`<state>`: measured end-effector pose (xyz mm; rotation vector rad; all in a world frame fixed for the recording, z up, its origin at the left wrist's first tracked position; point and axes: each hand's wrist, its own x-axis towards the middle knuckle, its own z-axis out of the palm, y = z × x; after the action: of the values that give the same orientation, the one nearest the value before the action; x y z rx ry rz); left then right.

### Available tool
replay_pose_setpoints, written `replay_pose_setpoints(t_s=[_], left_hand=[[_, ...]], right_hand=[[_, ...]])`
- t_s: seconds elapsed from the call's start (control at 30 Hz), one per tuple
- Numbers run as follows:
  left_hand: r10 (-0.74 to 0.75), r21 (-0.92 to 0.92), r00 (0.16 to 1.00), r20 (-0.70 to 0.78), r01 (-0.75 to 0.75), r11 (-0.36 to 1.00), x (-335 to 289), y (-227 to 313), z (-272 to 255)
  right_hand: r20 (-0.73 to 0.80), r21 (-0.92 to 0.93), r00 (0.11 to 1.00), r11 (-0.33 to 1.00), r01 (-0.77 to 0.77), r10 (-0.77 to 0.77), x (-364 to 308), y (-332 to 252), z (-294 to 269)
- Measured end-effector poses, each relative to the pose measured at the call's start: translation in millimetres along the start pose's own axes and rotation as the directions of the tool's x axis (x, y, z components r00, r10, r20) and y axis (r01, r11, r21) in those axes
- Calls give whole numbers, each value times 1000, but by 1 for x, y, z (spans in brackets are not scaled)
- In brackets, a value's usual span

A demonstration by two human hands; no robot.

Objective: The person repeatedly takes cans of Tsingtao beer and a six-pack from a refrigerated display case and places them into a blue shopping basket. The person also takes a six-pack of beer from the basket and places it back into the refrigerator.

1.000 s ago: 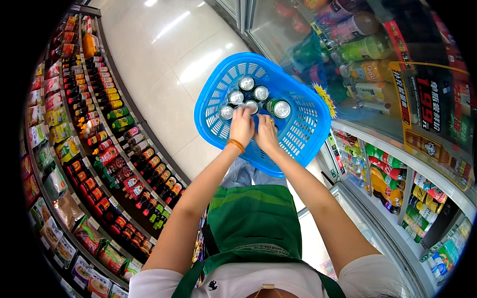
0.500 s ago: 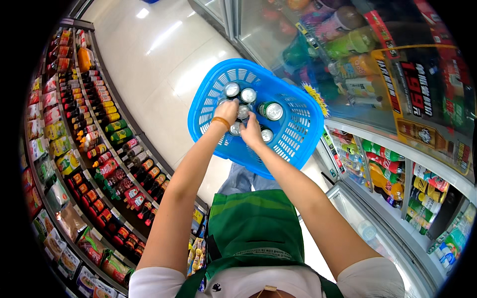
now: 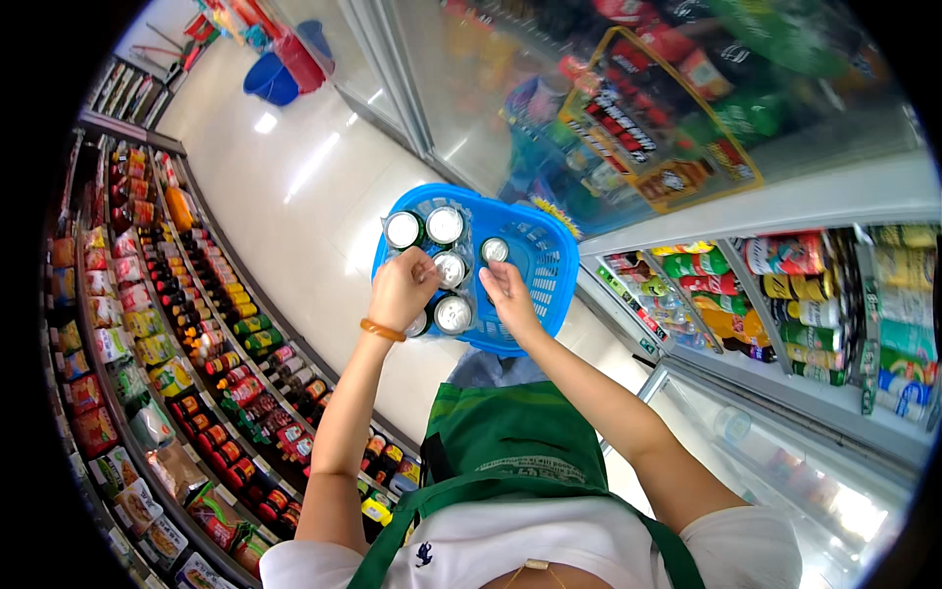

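Observation:
A pack of several silver-topped drink cans (image 3: 452,315) in clear plastic film is raised over the left side of a blue basket (image 3: 561,263), covering part of its rim. My left hand (image 3: 400,291), with an orange band at the wrist, is closed on the film along the pack's left side. To the right of the pack, my right hand (image 3: 509,299) has its fingers apart and nothing visible in it. Just beyond those fingertips, a single can (image 3: 496,249) stands in the basket.
Shelves of bottles and packets (image 3: 186,344) curve along the left. A glass-doored drinks fridge (image 3: 677,108) stands on the right, above stocked lower shelves (image 3: 785,294). A glass-topped case (image 3: 756,432) is at the near right. Far off, a blue bucket (image 3: 272,80) sits on the floor.
The can pack has come up out of the basket toward me and left, with my left hand on it. My right hand has come away from the cans. The view has shifted.

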<state>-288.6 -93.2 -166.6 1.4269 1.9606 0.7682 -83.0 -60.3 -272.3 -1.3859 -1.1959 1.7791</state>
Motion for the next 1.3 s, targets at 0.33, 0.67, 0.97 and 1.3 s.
replay_pose_setpoints(t_s=[0.33,0.67,0.97,1.3], left_hand=[[398,-78,841,366,-399,914,-86,264,-66],[896,-42,195,399,-972,231,-182,550,-11],[919,183,-395,-19,-905,-385,-265,764,11],[973,279,-227,36,-933,-228,-221,923,36]], right_hand=[[533,644,843,680,-350,-70,-172,-92,-119],[-28,854,850,430,294,-526,-382,-217,-259],[-590,424,393,144,894,-705,-493,-358,-378],[-688,129,123,46,991,-715,-513,-511,-473]])
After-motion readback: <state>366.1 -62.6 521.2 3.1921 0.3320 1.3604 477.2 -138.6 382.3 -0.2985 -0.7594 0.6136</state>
